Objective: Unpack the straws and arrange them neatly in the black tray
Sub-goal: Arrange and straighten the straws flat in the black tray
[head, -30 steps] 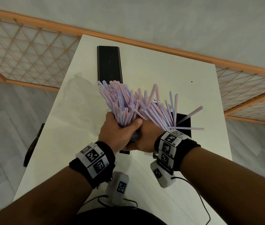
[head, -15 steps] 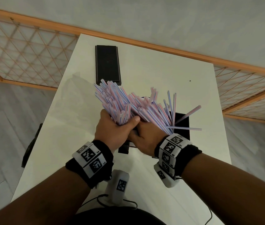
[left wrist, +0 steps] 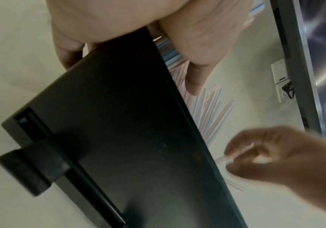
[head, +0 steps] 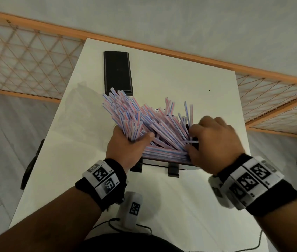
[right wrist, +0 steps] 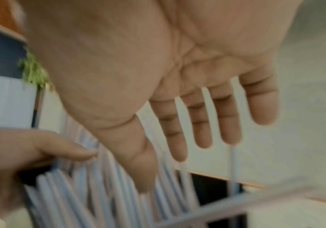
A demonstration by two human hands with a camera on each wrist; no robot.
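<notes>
A big bundle of pink, blue and white striped straws (head: 155,124) fans out over the black tray (head: 155,161) in the middle of the white table. My left hand (head: 131,140) grips the bundle's left part at its lower end, with those straws tilted up and to the far left. My right hand (head: 211,142) hovers over the tray's right end with its fingers straight and spread (right wrist: 199,123), touching the loose straws (right wrist: 99,192). The left wrist view shows the tray's dark outer wall (left wrist: 119,123) with straws (left wrist: 207,111) beyond it.
A second long black tray (head: 117,71) lies at the table's far left. The table (head: 180,79) ends at a wooden lattice railing (head: 26,57). A white tagged device (head: 131,210) with a cable lies near the front edge. A dark chair (head: 33,160) stands to the left.
My right hand has let go of the bundle, opened and moved to the tray's right end. The straws have come down and spread across the tray. My left hand still holds its part.
</notes>
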